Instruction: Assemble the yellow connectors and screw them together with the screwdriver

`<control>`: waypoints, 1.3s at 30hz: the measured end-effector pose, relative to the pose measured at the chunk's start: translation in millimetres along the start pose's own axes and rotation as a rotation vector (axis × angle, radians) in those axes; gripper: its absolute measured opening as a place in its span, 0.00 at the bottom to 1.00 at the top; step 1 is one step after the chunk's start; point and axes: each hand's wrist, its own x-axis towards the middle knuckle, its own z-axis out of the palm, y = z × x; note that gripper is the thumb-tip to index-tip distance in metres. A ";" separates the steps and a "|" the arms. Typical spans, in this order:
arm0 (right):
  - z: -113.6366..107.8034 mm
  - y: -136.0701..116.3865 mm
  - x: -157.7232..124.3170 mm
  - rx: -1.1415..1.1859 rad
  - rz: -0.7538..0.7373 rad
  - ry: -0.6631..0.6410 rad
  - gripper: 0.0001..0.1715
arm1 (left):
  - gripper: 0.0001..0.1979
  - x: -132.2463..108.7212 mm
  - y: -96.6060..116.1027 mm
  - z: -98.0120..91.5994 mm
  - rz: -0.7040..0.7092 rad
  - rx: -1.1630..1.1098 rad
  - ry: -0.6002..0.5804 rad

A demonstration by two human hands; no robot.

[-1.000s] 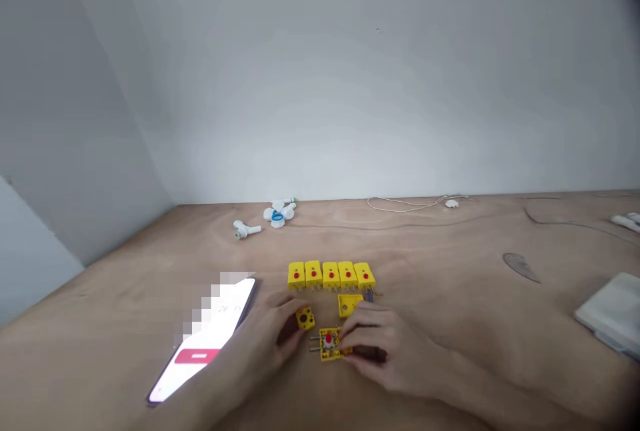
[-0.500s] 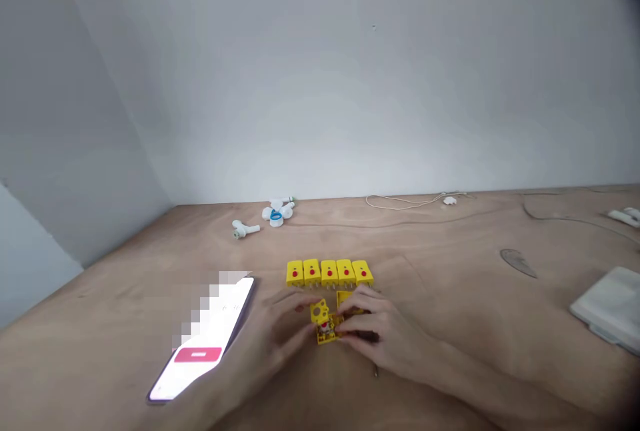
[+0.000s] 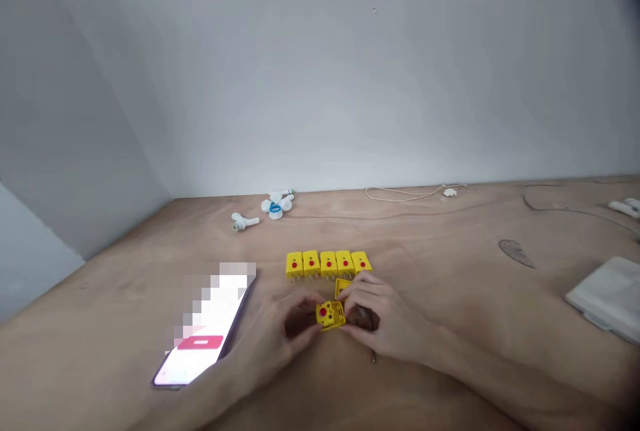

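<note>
A small yellow connector (image 3: 330,315) with a red dot sits between both hands on the wooden table (image 3: 450,298). My left hand (image 3: 287,324) pinches its left side and my right hand (image 3: 377,318) pinches its right side; both have closed fingers. Just behind it lies a loose yellow housing piece (image 3: 343,286), partly hidden by my right fingers. Further back stands a row of several yellow connectors (image 3: 327,263) with red dots. A thin dark pin-like piece (image 3: 373,356) lies by my right wrist.
A phone (image 3: 205,334) with a lit screen lies to the left of my left hand. White plastic fittings (image 3: 273,206) and a thin cable (image 3: 410,192) lie near the wall. A white flat box (image 3: 605,298) is at the right edge.
My left hand brought the small yellow cover from the left onto the open connector base held by my right hand. The two parts now sit together as one piece.
</note>
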 end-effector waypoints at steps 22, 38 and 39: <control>3.4 8.7 -3.3 -0.142 0.005 -0.052 0.12 | 0.10 -1.7 -4.0 4.6 0.048 0.167 0.072; 6.4 8.0 -6.2 -0.210 -0.030 0.024 0.11 | 0.13 -0.2 -8.6 7.2 -0.015 0.174 0.033; 6.3 9.0 -5.9 -0.220 -0.044 0.026 0.11 | 0.14 0.9 -8.4 7.2 -0.010 0.177 0.035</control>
